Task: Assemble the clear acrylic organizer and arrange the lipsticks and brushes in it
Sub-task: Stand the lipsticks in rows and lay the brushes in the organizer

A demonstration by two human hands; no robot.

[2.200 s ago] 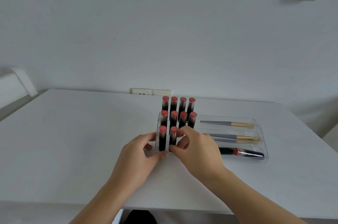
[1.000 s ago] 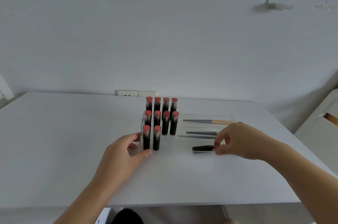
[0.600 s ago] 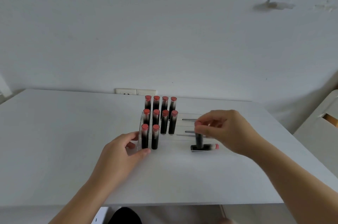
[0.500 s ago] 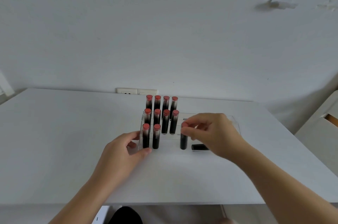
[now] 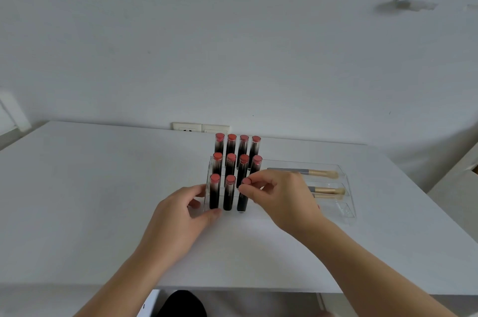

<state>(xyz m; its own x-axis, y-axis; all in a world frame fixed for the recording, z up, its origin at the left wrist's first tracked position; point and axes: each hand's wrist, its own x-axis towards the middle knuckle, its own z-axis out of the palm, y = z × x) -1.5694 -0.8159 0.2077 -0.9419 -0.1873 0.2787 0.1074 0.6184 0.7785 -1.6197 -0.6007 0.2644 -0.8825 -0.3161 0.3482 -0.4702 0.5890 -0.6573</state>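
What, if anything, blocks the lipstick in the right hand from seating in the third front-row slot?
Nothing visible does. The right hand pinches the lipstick by its cap, upright in the front row of the organizer beside the two front-row lipsticks. Its base already looks near the bottom.

Head-worn view, forward-down over table (image 5: pixel 103 187)

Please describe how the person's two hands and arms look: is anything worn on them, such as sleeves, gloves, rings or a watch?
Both hands, the left hand and the right hand, are bare, without gloves. No ring shows on the visible fingers, and no watch or bracelet on either wrist. Both forearms are uncovered down to the bottom of the picture; no sleeve is in view. The nails look short and unpainted.
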